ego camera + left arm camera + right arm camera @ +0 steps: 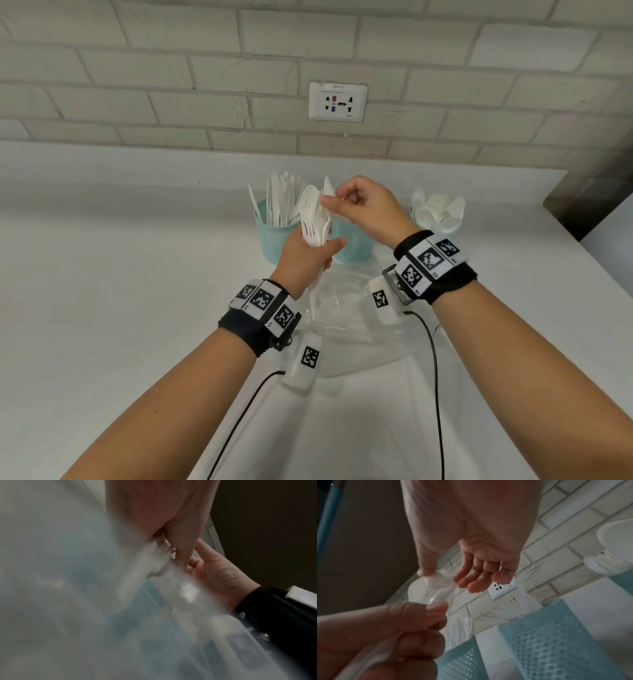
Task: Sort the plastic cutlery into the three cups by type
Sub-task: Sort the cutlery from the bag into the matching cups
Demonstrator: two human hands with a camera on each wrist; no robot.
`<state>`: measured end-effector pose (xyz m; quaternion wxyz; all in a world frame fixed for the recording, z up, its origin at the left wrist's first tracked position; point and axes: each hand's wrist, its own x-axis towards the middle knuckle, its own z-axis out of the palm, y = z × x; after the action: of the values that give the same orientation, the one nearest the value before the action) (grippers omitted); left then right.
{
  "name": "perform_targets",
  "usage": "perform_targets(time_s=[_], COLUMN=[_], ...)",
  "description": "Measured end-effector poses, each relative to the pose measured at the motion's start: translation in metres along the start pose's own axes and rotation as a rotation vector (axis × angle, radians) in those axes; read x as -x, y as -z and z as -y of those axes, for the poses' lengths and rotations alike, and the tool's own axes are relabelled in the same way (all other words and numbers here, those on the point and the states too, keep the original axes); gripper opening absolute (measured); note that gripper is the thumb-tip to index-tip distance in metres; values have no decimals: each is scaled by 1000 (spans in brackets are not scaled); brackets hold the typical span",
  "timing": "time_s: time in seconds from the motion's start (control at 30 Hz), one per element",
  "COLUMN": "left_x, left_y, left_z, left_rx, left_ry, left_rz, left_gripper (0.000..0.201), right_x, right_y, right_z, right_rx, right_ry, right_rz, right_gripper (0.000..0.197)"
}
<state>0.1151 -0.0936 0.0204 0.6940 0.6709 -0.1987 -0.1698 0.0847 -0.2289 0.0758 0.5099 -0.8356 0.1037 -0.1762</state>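
Observation:
My left hand (318,250) grips a bundle of white plastic forks (315,222) by their handles, heads up, in front of the teal mesh cups. My right hand (330,202) pinches the top of one white piece (328,187) in that bundle between thumb and forefinger; the right wrist view shows the pinched piece (435,580) as a rounded translucent head. The left cup (274,240) holds knives, the right cup (423,224) holds spoons (438,210), and the middle cup (354,243) is partly hidden behind my hands. The left wrist view is blurred.
A crumpled clear plastic bag (342,308) lies on the white counter (120,274) just below my hands. A brick wall with a white socket plate (338,101) stands behind the cups. The counter's right edge (579,240) drops off near the spoon cup.

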Motion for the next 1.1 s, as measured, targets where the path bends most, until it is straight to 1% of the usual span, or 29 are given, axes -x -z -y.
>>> perform_targets(time_s=[0.13,0.17,0.3,0.43,0.63,0.73,0.87,0.93,1.0,1.03,1.07,1.1], left_x=[2,3,5,6,11,13,11,10,9,9,8,8], left_y=[1,2,2,4,5,8,11,11,11,11,10,10], left_z=[1,1,-1,-1,-3,-3,-4,-5,-5,-5,-5,-5], left_rx=[55,66,101,121,192,188,183,167,130,112,99,89], left_ry=[11,15,27,26,40,46,51,38,21,17,14,11], left_rz=[17,20,19,25,63,58,55,45,28,18,12,13], left_gripper=[25,25,25,22,17,13,20,18,17,17,17,17], right_x=[4,5,10,14,16,17,21,21,21,21,22,23], right_y=[4,5,0,-3,-5,0,3,3,3,3,2,0], right_z=[4,5,10,12,15,20,31,34,36,37,37,38], right_rx=[-58,-74,-90,-109,-258,-441,-572,-638,-603,-514,-389,-252], right_ry=[-30,-44,-88,-130,-166,-147,-13,34,34,24,21,31], right_rz=[-41,-41,-7,9,15,-52,-184,-255,-330,-347,-333,-282], right_gripper=[11,10,29,20,13,5,6,6,12,17,23,31])
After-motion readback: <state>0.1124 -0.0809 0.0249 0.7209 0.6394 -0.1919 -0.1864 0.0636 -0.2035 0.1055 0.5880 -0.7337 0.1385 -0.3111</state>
